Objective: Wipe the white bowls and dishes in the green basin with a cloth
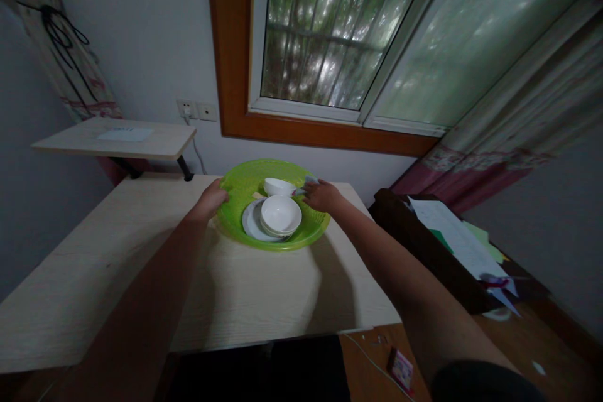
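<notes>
A round green plastic basket (264, 245) sits on the pale wooden table. My left hand (213, 198) is closed on its left rim. My right hand (322, 196) reaches over the right side of the basket, its fingers closed on a crumpled greyish cloth (311, 180). Inside the basket, white bowls (281, 214) appear stacked toward the front, with a white plate (251, 221) partly under them. Behind these lies another white bowl (277, 186), tilted, close to the cloth. A small pale tan piece (257, 195) shows beside it, too little of it visible to name.
The table (264, 301) has a raised shelf (141, 144) at its back left, with a paper on it. Behind are a wall socket (187, 109) and a window (339, 31). On the right stands a dark box-like piece (424, 245) with papers. A cable crosses the floor.
</notes>
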Motion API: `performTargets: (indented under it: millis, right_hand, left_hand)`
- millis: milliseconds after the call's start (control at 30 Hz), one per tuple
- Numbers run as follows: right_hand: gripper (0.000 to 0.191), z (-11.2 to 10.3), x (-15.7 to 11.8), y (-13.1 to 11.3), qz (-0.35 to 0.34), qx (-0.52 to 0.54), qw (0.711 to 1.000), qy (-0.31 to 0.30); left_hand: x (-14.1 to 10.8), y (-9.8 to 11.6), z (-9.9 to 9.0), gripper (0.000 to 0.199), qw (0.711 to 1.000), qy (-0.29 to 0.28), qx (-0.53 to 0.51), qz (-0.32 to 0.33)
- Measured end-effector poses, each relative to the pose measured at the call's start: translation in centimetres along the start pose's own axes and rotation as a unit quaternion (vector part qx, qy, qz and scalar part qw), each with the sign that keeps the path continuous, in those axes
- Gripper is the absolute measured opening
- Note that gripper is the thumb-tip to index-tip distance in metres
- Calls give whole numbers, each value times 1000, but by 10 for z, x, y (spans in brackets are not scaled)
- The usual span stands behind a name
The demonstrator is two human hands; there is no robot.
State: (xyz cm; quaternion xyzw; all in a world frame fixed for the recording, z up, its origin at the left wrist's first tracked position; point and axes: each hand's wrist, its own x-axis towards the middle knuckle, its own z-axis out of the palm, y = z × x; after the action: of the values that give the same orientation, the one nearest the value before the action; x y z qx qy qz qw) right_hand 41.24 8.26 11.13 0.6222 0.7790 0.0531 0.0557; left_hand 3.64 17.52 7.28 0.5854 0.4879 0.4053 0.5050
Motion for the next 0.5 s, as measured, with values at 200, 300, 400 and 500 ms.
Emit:
performTargets:
  millis: [200,300,400,500]
  right_hand:
    - [42,6,18,-2,-26,-56,998,35]
    - [49,13,21,1,0,-51,997,62]
    - [55,19,22,8,33,-22,996,81]
    - [55,20,20,15,41,29,996,79]
  left_hand:
    - [4,-3,1,64,999,3,-19,-29]
    - [5,-7,-1,64,1000,4,3,-24]
    - [4,-9,-2,61,1000,-1,23,-18]
    - [3,-8,-2,54,999,9,35,-20]
